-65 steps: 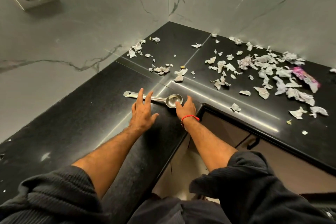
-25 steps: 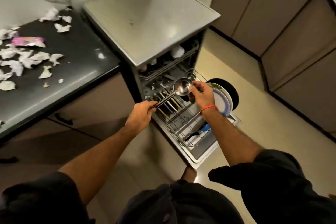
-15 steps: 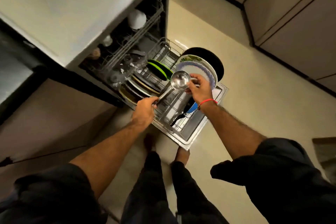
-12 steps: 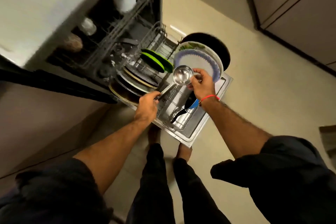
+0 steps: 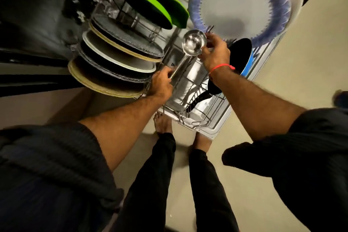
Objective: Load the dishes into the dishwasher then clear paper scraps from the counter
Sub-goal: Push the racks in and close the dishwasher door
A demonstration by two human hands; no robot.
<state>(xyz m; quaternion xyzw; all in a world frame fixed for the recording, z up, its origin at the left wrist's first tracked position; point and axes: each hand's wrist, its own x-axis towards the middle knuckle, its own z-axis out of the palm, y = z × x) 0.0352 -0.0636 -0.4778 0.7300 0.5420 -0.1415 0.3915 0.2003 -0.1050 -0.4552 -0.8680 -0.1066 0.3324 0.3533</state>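
Below, the pulled-out dishwasher rack [image 5: 199, 118] fills the middle of the frame, plates standing along its left side. Above its bare centre the ladle [image 5: 191, 51] slants from lower left to upper right, bowl uppermost. The left hand [image 5: 162, 84] grips the handle end; the right hand [image 5: 214, 52] pinches the bowl's rim, nearer the blue-rimmed plate [image 5: 243, 5].

ladle handle [image 5: 178, 67] end hidden, plates blurred

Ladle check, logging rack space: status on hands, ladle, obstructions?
Left hand grips ladle handle; right hand pinches bowl rim. Ladle held above lower rack, not yet placed. Plates left, black pan right; gap between.
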